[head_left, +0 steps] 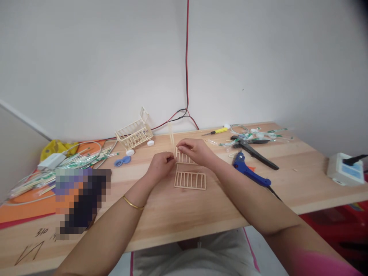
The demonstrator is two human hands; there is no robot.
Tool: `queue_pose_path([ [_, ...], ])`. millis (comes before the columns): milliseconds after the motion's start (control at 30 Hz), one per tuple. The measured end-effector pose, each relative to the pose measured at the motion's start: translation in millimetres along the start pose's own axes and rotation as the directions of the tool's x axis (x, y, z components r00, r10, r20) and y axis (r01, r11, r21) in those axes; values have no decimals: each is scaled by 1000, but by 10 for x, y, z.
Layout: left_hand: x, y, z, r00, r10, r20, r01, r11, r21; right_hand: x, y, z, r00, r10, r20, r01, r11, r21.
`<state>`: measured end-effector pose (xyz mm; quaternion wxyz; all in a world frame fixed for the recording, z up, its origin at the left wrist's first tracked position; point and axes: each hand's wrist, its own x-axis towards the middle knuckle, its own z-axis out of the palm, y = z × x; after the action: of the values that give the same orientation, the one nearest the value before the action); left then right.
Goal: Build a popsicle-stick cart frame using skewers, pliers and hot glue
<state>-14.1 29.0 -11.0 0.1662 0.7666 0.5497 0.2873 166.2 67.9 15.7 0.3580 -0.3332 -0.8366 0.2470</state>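
Observation:
At the middle of the table, a small ladder-like wooden stick frame [184,157] lies partly covered by my right hand [195,150]. The right thumb and fingers are pinched at its upper left corner. My left hand [162,165] comes in from the other side, its fingertips closed on the lower left edge of the same frame. Pale thin sticks [171,135] show just beyond the fingertips, blurred. Closer to me, a second wooden stick frame [190,181] with several rungs lies flat, apart from both hands.
A stick-built cart [135,132] with white wheels stands back left, near blue discs [122,161]. Bagged sticks [83,159] lie left. To the right are a blue glue gun [250,170], black-handled pliers [255,152], a yellow screwdriver [219,131] and a white power socket [346,168].

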Motion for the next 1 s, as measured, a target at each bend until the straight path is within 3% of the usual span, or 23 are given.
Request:
queue_pose_path([
  [500, 25, 18, 13, 1000, -11, -3, 11, 1000, 23, -1, -20, -14, 1000, 8, 13, -8, 999, 35],
  [1000, 39, -12, 38, 1000, 18, 13, -18, 998, 54, 0, 17, -74, 997, 50, -52, -49, 999, 16],
])
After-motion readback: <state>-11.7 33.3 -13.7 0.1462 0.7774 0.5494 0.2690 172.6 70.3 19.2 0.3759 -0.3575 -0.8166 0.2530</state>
